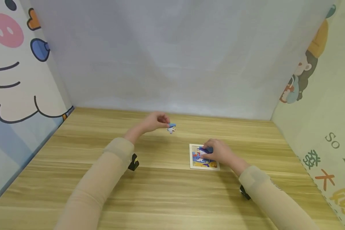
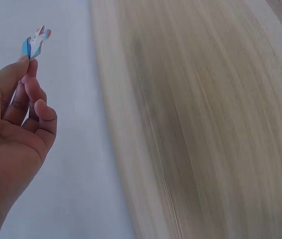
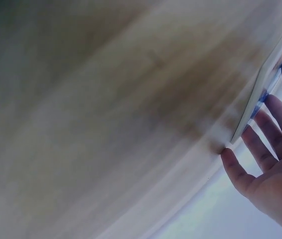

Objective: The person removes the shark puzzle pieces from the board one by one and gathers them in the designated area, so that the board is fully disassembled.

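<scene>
- Head view: a pale backdrop (image 1: 166, 57) is hanging behind the work, while printed panels are flanking it; the left panel (image 1: 14, 76) is showing a pink snout, the right panel (image 1: 310, 124) letters and characters.
- Wood-grain table (image 1: 175, 198) is filling the lower half, its far edge meeting the backdrop.
- Beige sleeves (image 1: 92, 185) are covering both forearms, which are reaching in from the near side.
- Left hand (image 1: 155, 122) is hovering above the table's far part, thumb and index finger pinching a small piece, the other fingers curling loosely.
- Right hand (image 1: 219, 151) is resting its spread, mostly straight fingers on a framed puzzle, gripping nothing in its palm.
- Framed puzzle (image 1: 204, 164), with a white border and a blue, red and yellow picture, is lying on the table right of centre, partly under that hand.
- Black device (image 1: 134, 162) is showing beside the left wrist.
- Small piece (image 1: 171, 128), white and blue, is sticking out past the left fingertips, well apart from the puzzle.
</scene>
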Motion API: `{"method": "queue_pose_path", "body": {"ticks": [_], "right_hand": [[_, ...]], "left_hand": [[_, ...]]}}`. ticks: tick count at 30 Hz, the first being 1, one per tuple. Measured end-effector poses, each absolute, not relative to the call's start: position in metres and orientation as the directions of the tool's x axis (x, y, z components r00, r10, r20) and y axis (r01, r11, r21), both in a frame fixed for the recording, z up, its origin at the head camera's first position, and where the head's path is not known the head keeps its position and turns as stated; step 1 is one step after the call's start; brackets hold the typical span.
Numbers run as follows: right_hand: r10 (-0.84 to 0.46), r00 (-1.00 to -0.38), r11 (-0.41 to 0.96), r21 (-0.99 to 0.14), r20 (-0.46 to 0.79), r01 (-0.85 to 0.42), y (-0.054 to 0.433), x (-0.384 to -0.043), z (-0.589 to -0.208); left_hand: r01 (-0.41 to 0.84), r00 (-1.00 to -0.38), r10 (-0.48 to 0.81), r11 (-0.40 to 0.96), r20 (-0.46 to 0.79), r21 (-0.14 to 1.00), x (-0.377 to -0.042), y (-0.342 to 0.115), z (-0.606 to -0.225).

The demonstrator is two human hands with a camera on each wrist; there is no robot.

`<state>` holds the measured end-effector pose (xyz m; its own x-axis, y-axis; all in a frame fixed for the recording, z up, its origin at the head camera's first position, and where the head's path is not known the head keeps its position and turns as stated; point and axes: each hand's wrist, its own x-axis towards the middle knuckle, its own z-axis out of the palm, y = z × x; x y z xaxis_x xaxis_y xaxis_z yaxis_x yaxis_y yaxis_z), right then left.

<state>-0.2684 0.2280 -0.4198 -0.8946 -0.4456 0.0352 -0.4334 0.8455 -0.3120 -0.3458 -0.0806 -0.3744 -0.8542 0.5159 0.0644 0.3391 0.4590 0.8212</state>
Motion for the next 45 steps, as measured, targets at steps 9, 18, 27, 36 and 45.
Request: {"method": "queue_pose_path", "body": {"ticks": [9,18,27,36,45], "right_hand": [[-0.439,-0.898,0.848,-0.32,0.024,-0.423,0.229,-0.267,-0.419],[-0.442,-0.896,0.847,-0.313,0.031,-0.429,0.23,-0.268,-0.418],[-0.444,-0.896,0.851,-0.31,0.009,-0.424,0.229,-0.266,-0.417],[-0.451,-0.892,0.847,-0.31,0.007,-0.431,0.23,-0.265,-0.415],[-0.552,-0.833,0.794,-0.326,-0.033,-0.513,0.24,-0.269,-0.412]], "left_hand": [[0.272,-0.888,0.459,0.512,0.008,0.815,-0.348,-0.111,-0.38],[0.258,-0.903,0.429,0.591,-0.027,0.764,-0.352,-0.132,-0.401],[0.199,-0.913,0.396,0.637,-0.094,0.745,-0.351,-0.141,-0.419],[0.261,-0.91,0.409,0.699,-0.073,0.666,-0.35,-0.141,-0.419],[0.294,-0.911,0.411,0.714,-0.041,0.636,-0.348,-0.14,-0.418]]}}
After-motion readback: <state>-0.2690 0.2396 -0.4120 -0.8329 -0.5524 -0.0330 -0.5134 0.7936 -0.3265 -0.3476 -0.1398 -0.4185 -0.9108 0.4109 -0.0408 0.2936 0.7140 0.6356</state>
